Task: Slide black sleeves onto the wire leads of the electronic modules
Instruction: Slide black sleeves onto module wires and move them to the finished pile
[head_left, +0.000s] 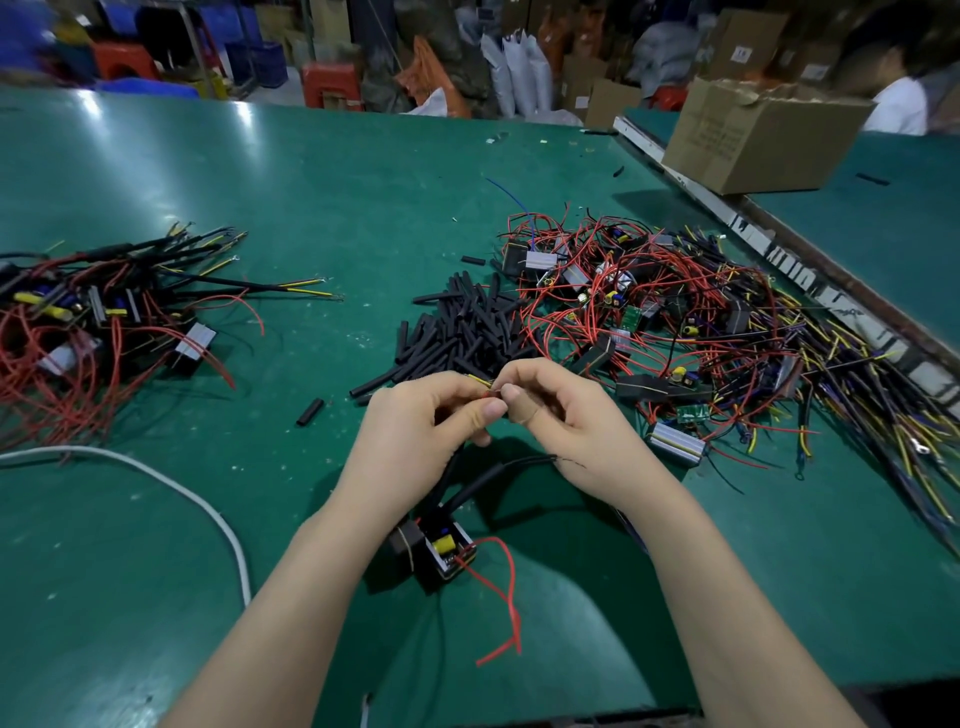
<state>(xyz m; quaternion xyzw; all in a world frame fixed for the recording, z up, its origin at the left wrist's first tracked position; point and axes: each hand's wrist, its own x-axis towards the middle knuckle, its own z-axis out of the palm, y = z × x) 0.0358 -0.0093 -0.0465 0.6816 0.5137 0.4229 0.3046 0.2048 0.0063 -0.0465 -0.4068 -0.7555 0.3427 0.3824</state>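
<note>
- Nearest us, one electronic module (434, 551) is hanging just below our wrists, over the green table (311, 208); whether it is touching the surface we cannot tell; a loose red wire (501, 597) is curling away from its near corner, and black-sleeved leads (493, 475) are rising from it toward our hands.
- We are holding both hands together above the module; our left hand (415, 436) is curling its fingers and pinching, thumb against forefinger, what looks like a lead with a yellow tip (480, 380); our right hand (561, 415) is meeting it, fingers curled and thumb pressing at the same spot; the piece between the fingertips is too small to tell apart.
- A white cable (171, 488) is looping across the table to our left.
- Just beyond our hands, a heap of black sleeves (462, 327) is lying on the table; one stray sleeve (310, 412) is sitting apart, nearer to us.
- To the right, a big tangle of modules with red and yellow wires (701, 322) is spreading out; to the left, a smaller pile of sleeved modules (93, 312) is resting.
- Farther back on the right, a cardboard box (753, 135) is sitting on the next table.
</note>
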